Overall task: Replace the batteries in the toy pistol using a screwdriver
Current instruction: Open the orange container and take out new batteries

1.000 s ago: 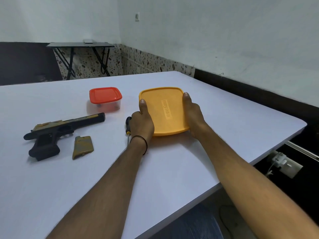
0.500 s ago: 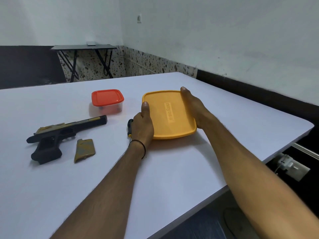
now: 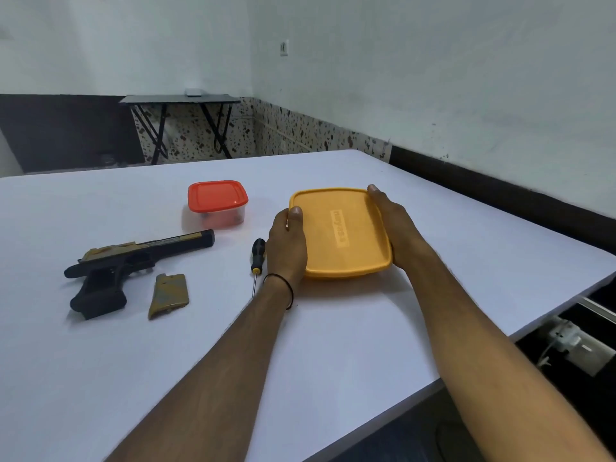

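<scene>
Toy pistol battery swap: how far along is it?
Roughly early to midway. Done: a cover panel lies off beside the toy pistol, and the screwdriver is set down on the table. In hand: the left hand and right hand grip the yellow box, its lid on. Left: open it, swap the batteries, none of which are visible, then screw the panel back.

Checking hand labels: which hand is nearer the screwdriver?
Left. The left hand grips the left edge of the yellow box, just beside the screwdriver; the right hand holds the opposite edge, farther away.
</scene>
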